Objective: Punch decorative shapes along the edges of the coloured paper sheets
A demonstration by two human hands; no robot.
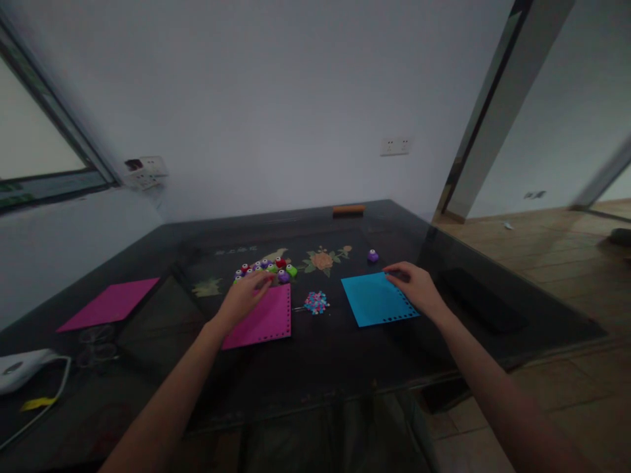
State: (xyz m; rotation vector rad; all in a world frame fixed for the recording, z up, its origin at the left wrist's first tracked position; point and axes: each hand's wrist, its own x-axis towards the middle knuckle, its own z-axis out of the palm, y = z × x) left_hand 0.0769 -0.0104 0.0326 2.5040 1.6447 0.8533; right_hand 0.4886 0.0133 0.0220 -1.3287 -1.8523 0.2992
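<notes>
My left hand (249, 292) hovers over the top of a pink sheet (269, 318) with a row of holes along its right and lower edges. Its thumb and fingertips come together beside a cluster of small toys (283, 276) with big eyes, in purple, green and red. A reddish spot shows at those fingertips, too small to name. At the upper right corner of a blue sheet (377, 301), also edged with holes, is my right hand (414, 284), its fingers curved and apart from the thumb. Between the sheets lies a pile of tiny pink, blue and white pieces (316, 302).
A single purple toy (373, 255) stands behind the blue sheet. Another pink sheet (112, 303) lies at the left, near a white device with a cable (24, 369). A brown bar (348, 210) is at the back of the dark table (315, 374), against the wall.
</notes>
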